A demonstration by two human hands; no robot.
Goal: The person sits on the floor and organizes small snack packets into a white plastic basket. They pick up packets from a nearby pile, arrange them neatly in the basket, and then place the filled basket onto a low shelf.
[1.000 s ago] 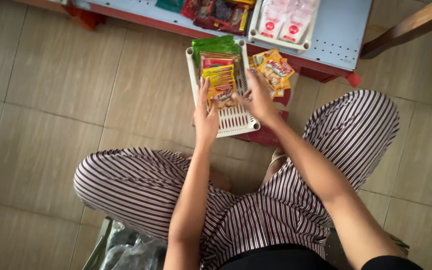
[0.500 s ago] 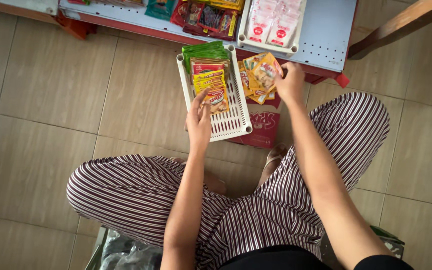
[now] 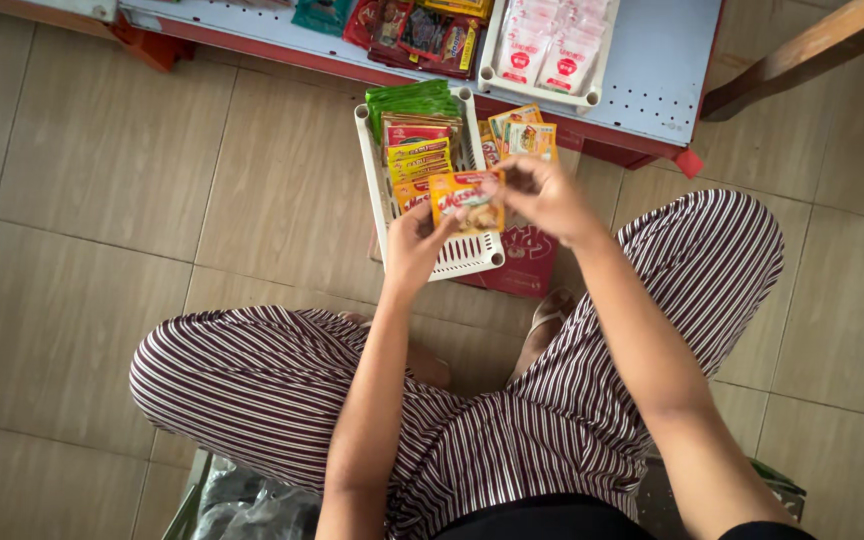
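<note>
Tiled floor, a white basket (image 3: 462, 262) of sachets before a low shelf (image 3: 652, 90). Left hand (image 3: 414, 243) and right hand (image 3: 542, 195) pinch an orange sachet (image 3: 465, 200) over the basket; likely light, limp, slick, best held by its edges

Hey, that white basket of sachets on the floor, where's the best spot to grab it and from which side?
Probably the basket's near short rim, coming from the person's side. That end is bare of sachets, which fill the far half, and the shelf blocks the far end. The left hand and right hand hold an orange packet just above it.
</note>
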